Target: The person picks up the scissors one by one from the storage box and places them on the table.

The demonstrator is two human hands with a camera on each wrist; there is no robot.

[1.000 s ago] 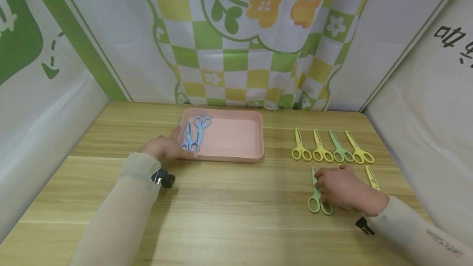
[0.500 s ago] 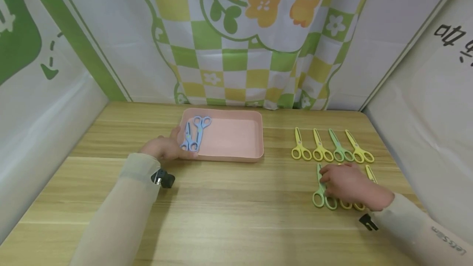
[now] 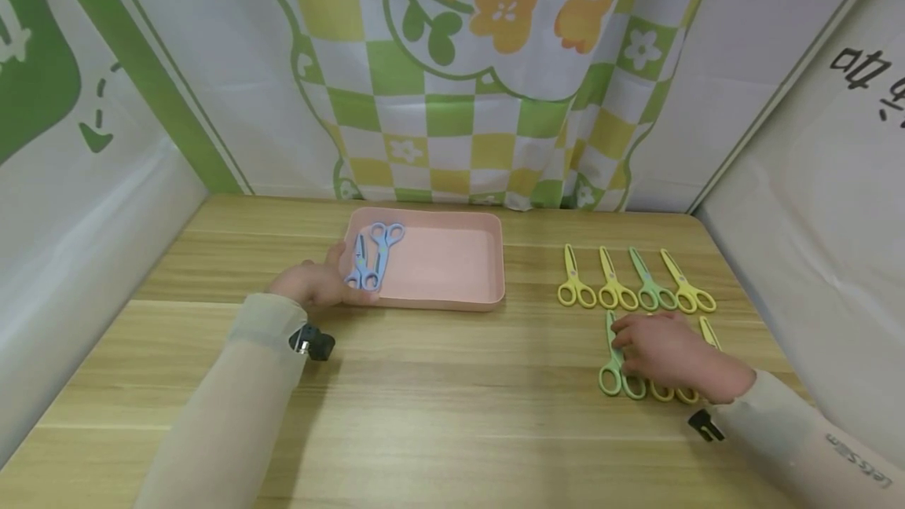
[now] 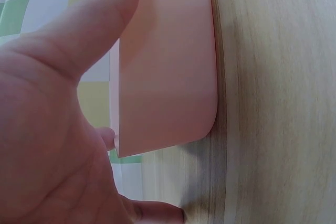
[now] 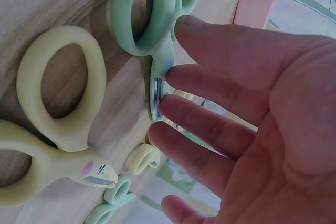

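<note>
My left hand (image 3: pixel 311 285) lies at the front left corner of a shallow pink tray (image 3: pixel 441 261). In the left wrist view its thumb (image 4: pixel 100 19) stretches along the tray wall (image 4: pixel 170 77), with the other fingers spread around the corner. Two pairs of blue scissors (image 3: pixel 382 254) are in the tray's left end. On the right, my right hand (image 3: pixel 661 348) bends low over a row of scissors. Its extended fingertips touch the edge of green scissors (image 5: pixel 166 30), beside the handle and blade. The hand partly covers yellow scissors (image 3: pixel 662 394), whose rings show below it.
Behind the right hand, several scissors lie in a row, including yellow scissors (image 3: pixel 573 281) and green scissors (image 3: pixel 649 285). A yellow blade (image 3: pixel 710 332) shows past the right wrist. A checkered curtain (image 3: pixel 452 116) hangs at the wooden table's (image 3: pixel 438 399) back edge.
My right hand has shifted slightly right, and the green scissors have slid right and a little away with it, closer to the yellow ones. The left hand and tray have stayed put.
</note>
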